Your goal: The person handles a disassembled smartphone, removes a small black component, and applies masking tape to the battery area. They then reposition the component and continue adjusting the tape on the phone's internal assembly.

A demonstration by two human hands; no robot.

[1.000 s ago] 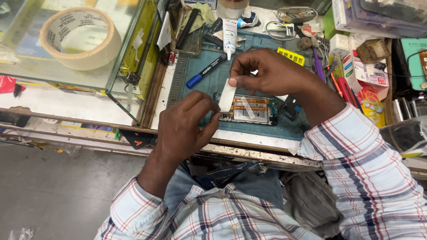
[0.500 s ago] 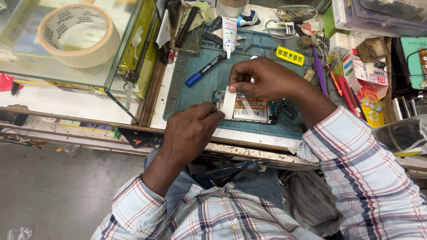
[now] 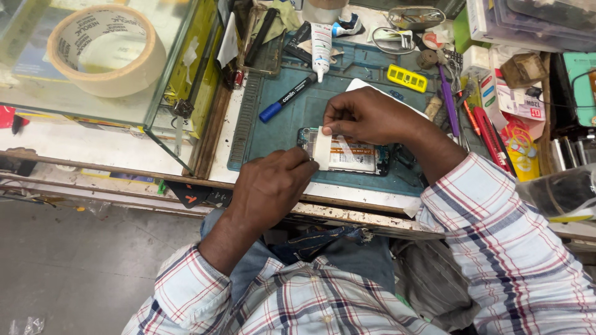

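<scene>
Both hands on white strip over opened phone.
Right hand pinches strip top; left hand, curled, presses its lower end. Phone lies open on blue mat, desk centre.

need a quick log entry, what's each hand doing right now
Left hand: fingers curled, pinching the lower end of the white strip.
Right hand: shut on the strip's upper end, over the opened phone.

Opened phone lies on mat, near edge. Marker and glue tube farther, left of centre. Tape roll on glass case, far left. Tool clutter right.
</scene>
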